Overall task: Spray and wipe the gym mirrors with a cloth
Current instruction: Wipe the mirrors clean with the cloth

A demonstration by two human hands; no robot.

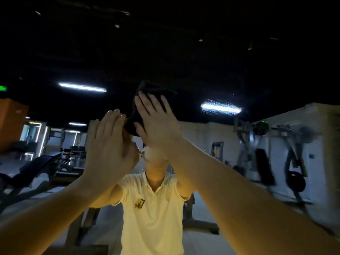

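Observation:
The gym mirror (pixel 211 74) fills the view in front of me and reflects a person in a pale polo shirt. My right hand (pixel 156 122) presses a dark cloth (pixel 147 89) flat against the glass with straight, spread fingers, at about head height. My left hand (pixel 108 144) is raised just left of it, fingers straight and together, its fingertips near the cloth's lower left edge. Whether the left hand touches the glass is unclear. No spray bottle is in view.
The mirror reflects a dim gym: weight benches (pixel 42 166) at the left, a plate-loaded machine (pixel 276 153) at the right, ceiling strip lights (pixel 82 87). Wiping streaks show over the right light (pixel 220 107).

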